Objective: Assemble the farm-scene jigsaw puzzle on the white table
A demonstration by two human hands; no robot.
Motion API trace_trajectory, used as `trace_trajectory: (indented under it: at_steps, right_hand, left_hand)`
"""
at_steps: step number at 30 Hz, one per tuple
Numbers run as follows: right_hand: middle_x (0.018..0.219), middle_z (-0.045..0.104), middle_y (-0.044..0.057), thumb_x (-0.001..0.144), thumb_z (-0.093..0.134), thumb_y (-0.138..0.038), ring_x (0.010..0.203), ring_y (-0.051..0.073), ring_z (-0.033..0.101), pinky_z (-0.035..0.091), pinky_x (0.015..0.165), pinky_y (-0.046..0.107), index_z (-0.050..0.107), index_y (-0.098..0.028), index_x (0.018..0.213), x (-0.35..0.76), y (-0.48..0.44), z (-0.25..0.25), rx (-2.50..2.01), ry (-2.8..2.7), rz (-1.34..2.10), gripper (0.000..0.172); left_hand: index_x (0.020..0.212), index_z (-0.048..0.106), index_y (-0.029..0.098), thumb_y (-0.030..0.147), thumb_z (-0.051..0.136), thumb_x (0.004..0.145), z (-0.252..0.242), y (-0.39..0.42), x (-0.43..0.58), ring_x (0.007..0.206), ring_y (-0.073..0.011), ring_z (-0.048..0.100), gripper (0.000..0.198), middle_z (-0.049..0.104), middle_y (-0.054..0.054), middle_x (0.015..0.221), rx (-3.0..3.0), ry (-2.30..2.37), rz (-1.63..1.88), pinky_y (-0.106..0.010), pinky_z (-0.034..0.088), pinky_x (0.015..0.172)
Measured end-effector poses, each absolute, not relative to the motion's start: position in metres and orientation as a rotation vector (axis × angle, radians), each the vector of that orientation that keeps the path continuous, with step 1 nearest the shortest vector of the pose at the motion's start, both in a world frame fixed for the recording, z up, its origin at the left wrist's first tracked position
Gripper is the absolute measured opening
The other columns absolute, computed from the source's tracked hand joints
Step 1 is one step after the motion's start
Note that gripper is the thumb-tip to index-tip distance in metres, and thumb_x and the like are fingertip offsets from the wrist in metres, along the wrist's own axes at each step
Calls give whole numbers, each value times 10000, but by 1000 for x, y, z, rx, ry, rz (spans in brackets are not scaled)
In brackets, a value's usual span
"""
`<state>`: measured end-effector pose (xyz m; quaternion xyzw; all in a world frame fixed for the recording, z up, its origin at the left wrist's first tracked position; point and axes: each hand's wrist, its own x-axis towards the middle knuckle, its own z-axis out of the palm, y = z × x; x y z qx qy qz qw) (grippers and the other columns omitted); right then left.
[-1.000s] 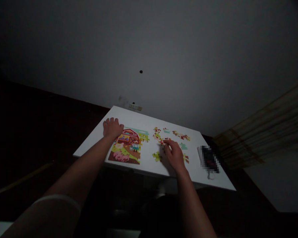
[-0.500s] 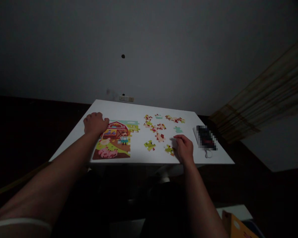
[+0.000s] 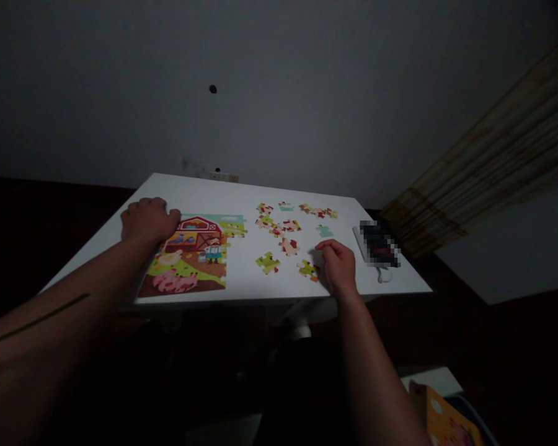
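A partly built farm jigsaw puzzle (image 3: 188, 257) with a red barn lies on the left of a white table (image 3: 242, 279). My left hand (image 3: 146, 220) rests on the puzzle's upper left corner with its fingers curled. Loose puzzle pieces (image 3: 283, 232) are scattered right of the puzzle. My right hand (image 3: 338, 266) lies near the table's front edge, fingers curled together, right beside a green piece (image 3: 307, 269). Whether it holds a piece is hidden. Another green piece (image 3: 268, 262) lies apart to the left.
A blurred dark flat object (image 3: 376, 243) on a white base lies at the table's right edge. A wall outlet (image 3: 223, 176) sits behind the table. Slatted blinds (image 3: 483, 179) hang at right. An orange box corner (image 3: 441, 415) shows at lower right. The room is dark.
The view shifted, so the table appears lower and more to the left. My right hand drew back from the middle pieces to the front edge beside the green piece. The left hand stayed on the puzzle.
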<state>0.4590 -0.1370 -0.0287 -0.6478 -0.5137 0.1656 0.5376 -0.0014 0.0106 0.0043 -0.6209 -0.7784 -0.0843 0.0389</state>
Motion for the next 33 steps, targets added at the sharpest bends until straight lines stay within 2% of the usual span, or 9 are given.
trace_trajectory:
  at_steps: [8, 14, 16, 18, 20, 22, 25, 29, 33]
  right_hand:
    - [625, 633, 5, 838, 618, -467, 647, 219, 570, 391, 598, 310, 783, -202, 801, 456, -134, -28, -1524, -1179, 431, 315]
    - [702, 707, 23, 902, 625, -421, 638, 218, 603, 410, 614, 331, 839, -225, 960, 445, -126, -23, -1678, -1467, 332, 296]
    - [874, 779, 78, 926, 638, -403, 763, 254, 666, 477, 711, 370, 858, -228, 1071, 437, -112, -15, -1728, -1635, 200, 316]
    - [1136, 796, 160, 960, 649, -413, 997, 317, 700, 523, 889, 434, 851, -210, 1215, 427, -92, -7, -1750, -1839, 82, 384]
    - [1321, 744, 222, 991, 659, -473, 1211, 381, 653, 497, 1051, 502, 831, -188, 1297, 418, -69, -2, -1786, -2042, 23, 452]
    - [1397, 708, 245, 1011, 659, -536, 1321, 422, 599, 451, 1132, 558, 832, -186, 1291, 411, -48, 0, -1840, -2168, -4, 481]
    - [1404, 713, 230, 998, 687, -533, 1364, 443, 576, 418, 1161, 603, 854, -213, 1216, 407, -30, -2, -1876, -2209, -12, 422]
    - [1244, 789, 180, 944, 743, -446, 1263, 431, 631, 467, 1089, 597, 861, -261, 1106, 409, -27, -2, -1840, -2187, 90, 272]
    - [1214, 809, 156, 879, 821, -449, 1238, 434, 644, 513, 1004, 563, 837, -298, 1235, 412, -31, 1, -1718, -2203, 135, 387]
  left_hand:
    - [1422, 698, 122, 539, 457, 995, 7, 7, 0, 1365, -477, 607, 643, 658, -268, 1509, -1923, -2373, -329, -599, 524, 1113]
    - [1404, 691, 131, 549, 468, 991, 6, 7, -1, 1361, -474, 605, 628, 654, -284, 1490, -1925, -2371, -353, -603, 508, 1116]
    - [1406, 682, 135, 559, 477, 989, 6, 6, -1, 1372, -475, 592, 629, 649, -287, 1486, -1930, -2375, -361, -600, 498, 1122]
    - [1400, 678, 123, 544, 453, 996, 6, 4, 0, 1371, -473, 586, 626, 649, -289, 1478, -1939, -2368, -365, -600, 492, 1126]
    - [1386, 680, 112, 518, 418, 1002, 6, 2, 1, 1359, -467, 590, 618, 656, -287, 1464, -1940, -2358, -363, -598, 491, 1124]
    - [1368, 688, 118, 502, 405, 1001, 6, 0, 3, 1343, -458, 598, 601, 668, -274, 1448, -1930, -2350, -367, -590, 493, 1119]
    - [1346, 698, 125, 490, 412, 994, 6, -3, 5, 1335, -448, 602, 581, 683, -257, 1427, -1918, -2342, -385, -579, 491, 1123]
    - [1351, 694, 100, 474, 412, 998, 5, -3, 7, 1336, -453, 602, 587, 685, -268, 1418, -1895, -2332, -407, -582, 484, 1123]
    - [1363, 687, 116, 460, 420, 1003, 5, -3, 8, 1340, -441, 599, 565, 685, -261, 1429, -1894, -2344, -412, -574, 474, 1122]
